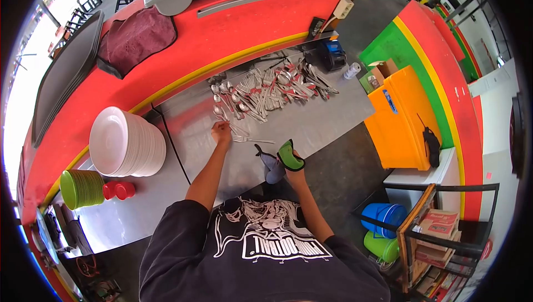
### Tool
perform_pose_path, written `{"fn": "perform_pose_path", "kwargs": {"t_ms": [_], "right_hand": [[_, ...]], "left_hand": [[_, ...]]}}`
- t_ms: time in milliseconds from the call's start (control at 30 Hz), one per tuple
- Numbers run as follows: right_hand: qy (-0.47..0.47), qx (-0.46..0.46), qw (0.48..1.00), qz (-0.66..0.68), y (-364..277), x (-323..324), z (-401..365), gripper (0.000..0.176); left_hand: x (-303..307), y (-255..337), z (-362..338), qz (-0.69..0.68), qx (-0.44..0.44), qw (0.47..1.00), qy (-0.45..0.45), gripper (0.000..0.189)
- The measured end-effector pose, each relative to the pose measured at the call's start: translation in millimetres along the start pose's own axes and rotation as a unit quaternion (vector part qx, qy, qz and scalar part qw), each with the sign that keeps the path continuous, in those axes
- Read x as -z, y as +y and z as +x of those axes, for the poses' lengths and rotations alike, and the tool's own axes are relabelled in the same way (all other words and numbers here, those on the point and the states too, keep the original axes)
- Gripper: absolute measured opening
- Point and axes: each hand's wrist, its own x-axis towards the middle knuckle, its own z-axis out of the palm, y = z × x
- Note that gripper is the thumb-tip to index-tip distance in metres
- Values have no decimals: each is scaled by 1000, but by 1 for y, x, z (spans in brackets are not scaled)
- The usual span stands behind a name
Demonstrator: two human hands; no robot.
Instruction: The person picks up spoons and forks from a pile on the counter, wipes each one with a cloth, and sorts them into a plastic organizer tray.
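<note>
Metal tbl (327,121), cutlery (264,92), lettered blk tee (266,257)

We found room to pass over the surface (327,120) right of the loose fork (252,140); heaped cutlery (260,87) blocked the far side, stacked plates (129,143) the left.

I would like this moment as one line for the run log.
left hand: beside cutlery pile, grip unclear | right hand: holding green cloth | fork: on metal counter, between hands
</note>
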Motion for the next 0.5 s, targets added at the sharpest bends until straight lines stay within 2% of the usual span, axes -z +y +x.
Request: {"fn": "perform_pose_path", "kwargs": {"t_ms": [100,133,200,300,400,500], "right_hand": [[16,-4,1000,7,8,-2,-9,20],[23,-19,1000,4,-1,-5,-12,21],[37,-50,998,0,-19,-11,-20,24],[47,-140,986,83,-15,-14,-29,29],[-12,-127,975,180,-40,-27,-37,31],[-34,-183,933,308,-24,-42,-40,35]], "left_hand": [[7,-30,28,18,-105,993,51,10],[17,-13,21,-103,-75,991,32,9],[42,20,9,-337,-8,941,-9,9],[84,13,13,-202,-109,973,-16,13],[123,46,-47,-213,-71,971,-87,9],[145,65,-114,-131,-28,977,-165,5]]}}
